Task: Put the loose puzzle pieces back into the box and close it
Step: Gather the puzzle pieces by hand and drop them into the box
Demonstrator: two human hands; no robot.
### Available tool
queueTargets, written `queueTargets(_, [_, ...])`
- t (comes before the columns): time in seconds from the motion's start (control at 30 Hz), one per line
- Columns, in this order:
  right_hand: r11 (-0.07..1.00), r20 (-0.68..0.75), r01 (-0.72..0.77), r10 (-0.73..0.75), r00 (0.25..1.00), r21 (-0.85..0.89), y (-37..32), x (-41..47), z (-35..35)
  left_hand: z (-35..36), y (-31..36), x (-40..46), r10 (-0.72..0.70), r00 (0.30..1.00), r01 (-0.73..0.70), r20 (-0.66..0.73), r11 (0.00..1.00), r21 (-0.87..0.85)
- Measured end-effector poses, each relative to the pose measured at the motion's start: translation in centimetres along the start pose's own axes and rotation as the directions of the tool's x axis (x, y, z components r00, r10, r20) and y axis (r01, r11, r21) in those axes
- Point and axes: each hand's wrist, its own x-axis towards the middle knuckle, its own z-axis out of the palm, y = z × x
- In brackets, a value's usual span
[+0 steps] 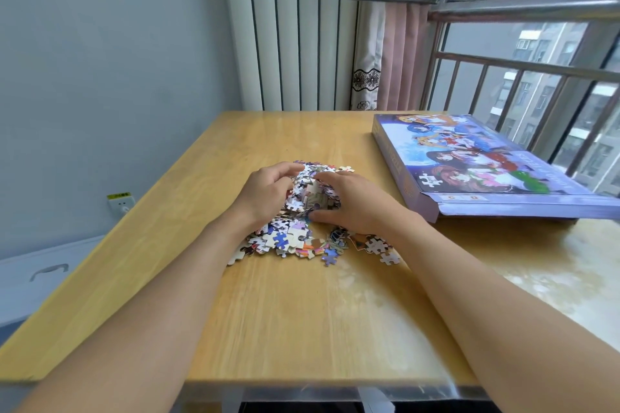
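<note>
Pale wood surface [268, 312] fills the frame. At centre, the left hand [265, 193] and right hand [355, 201] curl around a heap of puzzle pieces [302, 231], gripping some between them; multicoloured pieces spill toward the lower frame. At right, well apart, lies the purple illustrated box [476, 161].

I am in a home room: wooden table [302, 312] beside a barred window [523, 84], pink curtain [399, 57], column radiator [288, 27], wall socket [121, 203], apartment blocks outside.
</note>
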Motion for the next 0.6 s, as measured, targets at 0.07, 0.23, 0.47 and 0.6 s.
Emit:
queueTargets(0.07, [0.997, -0.035, 0.017, -0.02, 0.999, -0.081, -0.3, 0.0, -0.2, 0.0, -0.1, 0.0, -0.003, 1.0, 0.003, -0.013, 1.0, -0.009])
queueTargets(0.23, [0.986, -0.063, 0.014, -0.026, 0.998, -0.169, -0.5, 0.0, -0.4, -0.1, -0.2, 0.0, -0.007, 1.0, 0.007, -0.002, 0.999, -0.04])
queueTargets(0.47, [0.999, 0.002, -0.034, 0.034, 0.999, -0.023, -0.9, 0.3, -0.2, -0.5, 0.0, -0.3, 0.02, 0.999, -0.016, 0.045, 0.996, -0.088])
queueTargets(0.6, [0.983, 0.001, -0.096, 0.097, 0.995, 0.154, -0.8, 1.0, 0.0, -0.5, 0.2, -0.5, 0.062, 0.997, -0.057, 0.053, 0.994, -0.088])
